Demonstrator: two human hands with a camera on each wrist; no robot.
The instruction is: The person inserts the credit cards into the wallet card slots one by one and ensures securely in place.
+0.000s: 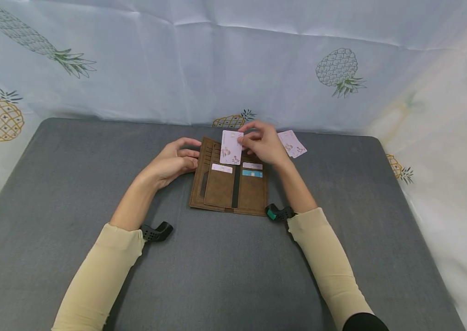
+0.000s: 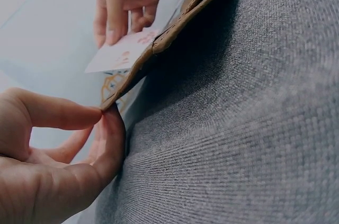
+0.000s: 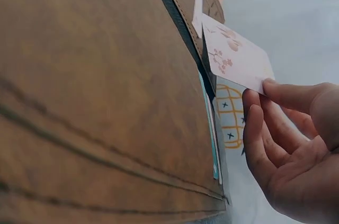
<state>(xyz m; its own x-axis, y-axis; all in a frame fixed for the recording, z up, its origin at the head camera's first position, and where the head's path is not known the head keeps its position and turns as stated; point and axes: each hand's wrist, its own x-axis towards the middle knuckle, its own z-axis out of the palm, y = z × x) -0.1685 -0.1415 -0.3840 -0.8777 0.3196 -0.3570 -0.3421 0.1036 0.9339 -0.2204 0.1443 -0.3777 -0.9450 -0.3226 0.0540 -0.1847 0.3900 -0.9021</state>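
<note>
Between the hands (image 1: 174,162) (image 1: 265,145), pink card (image 1: 230,149)

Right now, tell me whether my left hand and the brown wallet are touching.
Touching. The left wrist view shows it plainly: the left hand pinches an edge of the brown wallet, with digits on both sides.

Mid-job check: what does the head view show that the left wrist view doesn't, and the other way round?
Only the head view: the blue card and pale cards tucked in the wallet, plus at least one loose pink card on the table, right of the right grip.

Only the left wrist view: a clear look at the left grip pinching the wallet's edge, which is raised with dark shadow underneath.

Both: the wallet, both grips, the held card and the pineapple-print cloth behind.
</note>
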